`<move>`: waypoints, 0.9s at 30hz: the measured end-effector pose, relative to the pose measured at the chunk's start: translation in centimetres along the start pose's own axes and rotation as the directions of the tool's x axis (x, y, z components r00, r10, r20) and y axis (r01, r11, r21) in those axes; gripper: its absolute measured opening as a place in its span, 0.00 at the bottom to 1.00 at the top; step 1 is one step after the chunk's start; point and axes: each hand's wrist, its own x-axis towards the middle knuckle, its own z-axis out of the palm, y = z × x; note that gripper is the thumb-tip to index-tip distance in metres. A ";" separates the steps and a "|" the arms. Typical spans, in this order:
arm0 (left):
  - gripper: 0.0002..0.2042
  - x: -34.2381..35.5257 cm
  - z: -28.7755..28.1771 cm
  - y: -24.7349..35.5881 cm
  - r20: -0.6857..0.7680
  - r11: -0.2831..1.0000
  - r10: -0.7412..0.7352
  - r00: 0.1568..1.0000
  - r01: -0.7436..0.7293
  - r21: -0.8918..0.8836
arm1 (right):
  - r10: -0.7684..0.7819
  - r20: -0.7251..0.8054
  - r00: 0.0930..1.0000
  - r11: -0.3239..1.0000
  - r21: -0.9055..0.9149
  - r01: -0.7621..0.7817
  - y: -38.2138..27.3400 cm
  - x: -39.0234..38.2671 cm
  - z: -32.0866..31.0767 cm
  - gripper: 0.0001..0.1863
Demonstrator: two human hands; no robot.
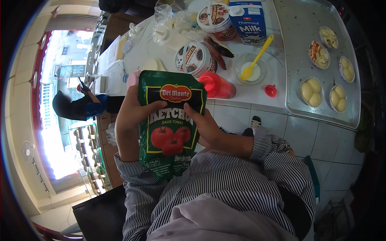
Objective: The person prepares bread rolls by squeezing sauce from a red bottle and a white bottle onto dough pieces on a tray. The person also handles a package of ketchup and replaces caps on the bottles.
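Between my two hands is a green ketchup pouch (172,138) with tomatoes pictured on its front, upright before my chest. My left hand (134,106) grips its upper left side, thumb across the front. On its right side my right hand (206,125) presses a thumb against the front, with the fingers hidden behind. The pouch's top edge looks straight; whether it is cut I cannot tell. Just beyond my right hand a red squeeze bottle (219,86) lies tilted at the table edge. A small red cap-like piece (270,91) sits farther right.
A clear bowl (262,80) of white liquid holds a yellow brush or spatula (259,56). Two lidded tubs (193,58) and a blue milk carton (248,26) stand behind. At right, a metal tray (295,76) bears several dough pieces in paper cups. Another person (76,106) is at far left.
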 end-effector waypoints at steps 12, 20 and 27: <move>0.15 -0.6 0.2 0.3 -0.049 0.999 0.034 0.998 -0.034 -0.004 | 0.006 0.024 1.000 0.997 0.080 -0.008 0.6 0.2 -0.3 0.20; 0.16 -1.3 -0.3 -0.4 -0.049 0.998 -0.024 0.999 0.022 -0.053 | 0.034 0.109 0.993 0.990 0.136 -0.049 -0.6 0.0 -0.2 0.19; 0.16 -1.8 -0.2 -0.9 -0.038 0.995 -0.062 0.997 0.059 -0.081 | 0.023 0.036 0.999 1.000 0.021 -0.024 -1.5 0.5 0.1 0.19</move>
